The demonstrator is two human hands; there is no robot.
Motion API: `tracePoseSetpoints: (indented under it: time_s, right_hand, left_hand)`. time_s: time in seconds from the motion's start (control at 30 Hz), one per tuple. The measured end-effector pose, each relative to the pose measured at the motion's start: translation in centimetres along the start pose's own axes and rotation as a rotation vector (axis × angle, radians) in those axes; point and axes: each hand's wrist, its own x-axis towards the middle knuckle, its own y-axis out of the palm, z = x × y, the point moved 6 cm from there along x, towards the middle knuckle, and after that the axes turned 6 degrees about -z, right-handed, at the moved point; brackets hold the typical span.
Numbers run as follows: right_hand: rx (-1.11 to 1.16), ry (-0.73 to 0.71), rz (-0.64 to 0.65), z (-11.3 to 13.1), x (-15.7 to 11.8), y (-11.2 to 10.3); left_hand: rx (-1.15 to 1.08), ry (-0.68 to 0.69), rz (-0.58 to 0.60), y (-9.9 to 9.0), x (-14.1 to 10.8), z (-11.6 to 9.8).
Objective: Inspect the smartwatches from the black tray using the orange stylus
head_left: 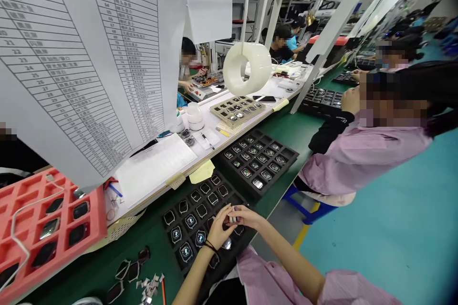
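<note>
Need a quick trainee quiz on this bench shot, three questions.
1. What lies under the left hand and right hand? A. a black tray of smartwatches B. a sheet of paper C. a tape roll
2. True or false: the black wrist band is on the left wrist.
3. Fill in the colour: the foam tray to the person's left is ___.

Key: 1 A; 2 true; 3 red.

Printed numbered list sheets (82,57), a white tape roll (261,69), a red foam tray (95,214)
</note>
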Motion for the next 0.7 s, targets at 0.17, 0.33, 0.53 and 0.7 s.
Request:
tracePoseSetpoints:
  time_s: [0.17,0.33,0.53,0.7]
  right_hand:
    - [-0.015,0.008,0.015,-0.1,-0.7,0.5]
    - [-0.060,-0.020,-0.035,-0.5,-1.0,1.2]
    - [-0.264,-0.112,-0.157,0.6,0.9,-0.5]
    - [-0.593,-0.283,-0.334,3.1,4.1,-3.0]
  left_hand:
    - [-0.019,-0.028,0.036,-0.5,1.4,-0.3]
    - [-0.009,-0.087,-0.009,-0.6,1.7,0.5]
    - [0.092,-0.140,-0.139,-1.8,2.3,2.4]
    - [0.244,-0.133,-0.149,-1.4,2.8,3.9]
